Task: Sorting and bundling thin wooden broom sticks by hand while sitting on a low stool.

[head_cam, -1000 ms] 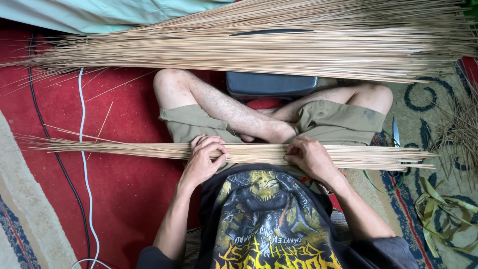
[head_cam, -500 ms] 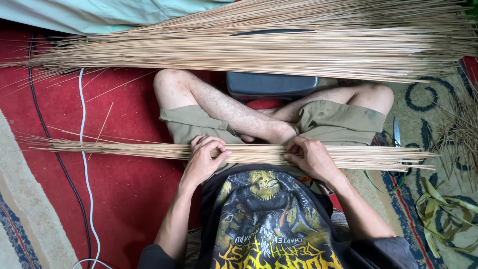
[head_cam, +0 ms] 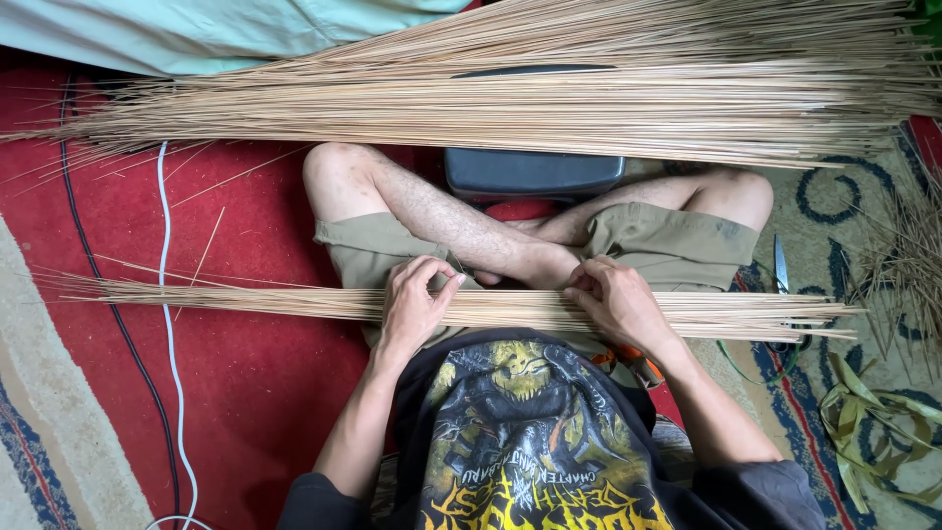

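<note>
1. Seated cross-legged on red carpet (head_cam: 245, 393); bundle of thin sticks (head_cam: 510, 309) laid across lap, running left to right, well past both knees.
2. Left hand (head_cam: 412, 309) on bundle, left of lap centre. Fingers curled over top of sticks, thumb and forefinger pinched near upper edge; closed around part of the bundle, not flat.
3. Right hand (head_cam: 613, 304) on bundle, right of lap centre. Fingers bent down over sticks, knuckles up; gripping, loosely closed. Exact number of sticks held: cannot tell.
4. Gap between hands: short stretch of bare bundle, just below crossed ankles.
5. Bundle ends: left tips fanned out over red carpet, toward carpet's left edge; right tips over patterned rug (head_cam: 834, 226), stopping short of its right edge.
6. Large pile of sticks (head_cam: 549, 98) along far side of carpet, spanning almost full width; dark box (head_cam: 530, 175) partly beneath it, just beyond the knees.
7. Open room: bare red carpet at left, between bundle and pile, crossed only by loose strays; more bare carpet at near left, below the bundle.
8. White cable (head_cam: 167, 324) and black cable (head_cam: 108, 304) running near to far along carpet's left side, under bundle's left tips.
9. Knife (head_cam: 781, 267) on patterned rug, just beside right knee; green leaf strips (head_cam: 873, 422) at rug's near right corner.
</note>
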